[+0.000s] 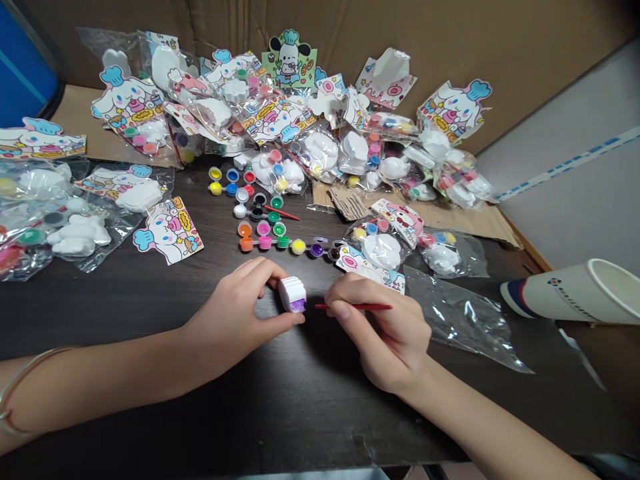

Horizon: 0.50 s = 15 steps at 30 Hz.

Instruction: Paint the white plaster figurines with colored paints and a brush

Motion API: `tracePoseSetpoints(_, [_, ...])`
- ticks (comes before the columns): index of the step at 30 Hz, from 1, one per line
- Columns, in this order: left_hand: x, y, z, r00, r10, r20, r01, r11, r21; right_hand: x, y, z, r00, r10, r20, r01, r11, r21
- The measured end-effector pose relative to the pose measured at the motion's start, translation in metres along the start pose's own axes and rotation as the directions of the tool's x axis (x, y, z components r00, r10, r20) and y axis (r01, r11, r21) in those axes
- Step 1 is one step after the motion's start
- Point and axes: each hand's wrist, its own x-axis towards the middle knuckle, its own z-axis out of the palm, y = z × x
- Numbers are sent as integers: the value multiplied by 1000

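Partly purple white piece [293, 291] (in left hand [237, 303])

Prob. craft wkspc.: paint pots [257, 213], bagged figs. [320, 152] on tbl. [225, 420]

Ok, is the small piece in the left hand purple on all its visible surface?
No, the small piece in the left hand has purple at its lower end, but its ridged top is white.

Left hand [237, 300] and right hand [385, 327] both in fingertip grips, forearms [130, 370] angled inward.
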Motion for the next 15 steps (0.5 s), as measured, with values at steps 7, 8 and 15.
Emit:
tracePoseSetpoints(7, [0, 0, 1, 1000, -4, 0, 4, 1000, -19, -1, -1, 0, 1000, -16, 26, 14, 997, 78])
tracePoseSetpoints(8, [0, 0, 0, 1000, -4, -1, 4, 1000, -22, -1, -1, 0, 999, -15, 40, 12, 998, 61])
tracePoseSetpoints(15, [0, -1, 0, 1000, 3, 0, -3, 999, -40, 1, 0, -1, 1000, 11, -1, -11, 1000, 28])
